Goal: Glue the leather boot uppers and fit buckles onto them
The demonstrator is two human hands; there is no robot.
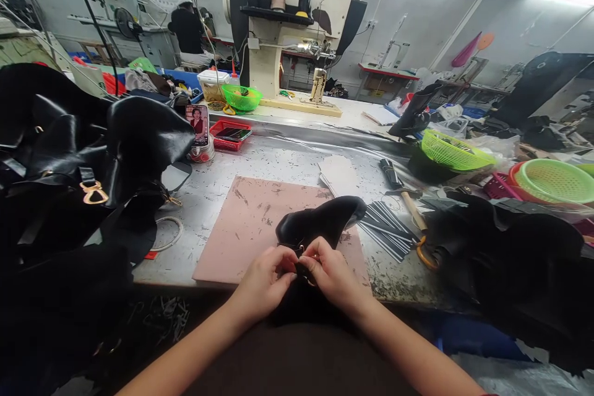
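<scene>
A curved black leather piece [325, 219] lies over the near edge of a pink work mat [250, 223]. My left hand [262, 281] and my right hand [334, 275] meet at its near end, fingers pinched together on the leather. A small metal fitting [302, 252] shows between the fingertips. Both hands sit just in front of the table's near edge.
A heap of black bags [69, 167] with gold clasps fills the left. Black strips [387, 226], a hammer [403, 189], scissors and white paper lie right of the mat. Green baskets [452, 151] stand at the right. A sewing machine [288, 31] stands at the back.
</scene>
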